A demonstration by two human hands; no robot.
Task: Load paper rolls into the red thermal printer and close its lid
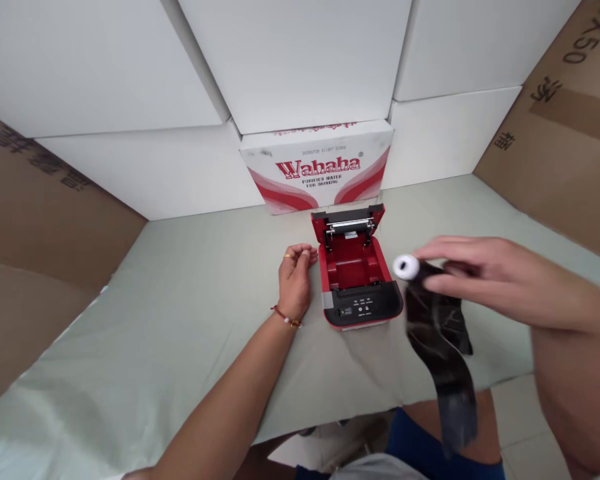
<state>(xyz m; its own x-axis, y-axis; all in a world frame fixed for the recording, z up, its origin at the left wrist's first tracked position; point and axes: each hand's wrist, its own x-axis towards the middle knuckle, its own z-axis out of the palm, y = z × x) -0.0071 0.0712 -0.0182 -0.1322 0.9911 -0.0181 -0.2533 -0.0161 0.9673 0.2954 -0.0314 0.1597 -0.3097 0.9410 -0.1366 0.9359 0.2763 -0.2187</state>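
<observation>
While the lid (347,216) stands raised, the loose black film (450,377) could snag or unspool.

Left hand (295,283): fingers curled together, just beside the left wall of the red-and-black printer (363,303); can't tell if touching. Printer sits on the pale green cloth (205,320), red bay (353,263) exposed; a bump to that upright lid might shift it, no firm grip visible. Right hand (490,267), blurred: thumb and fingers clamped on the white-cored roll (407,267), just right of the printer. Slack grip or a caught film end could pull off more film.
</observation>
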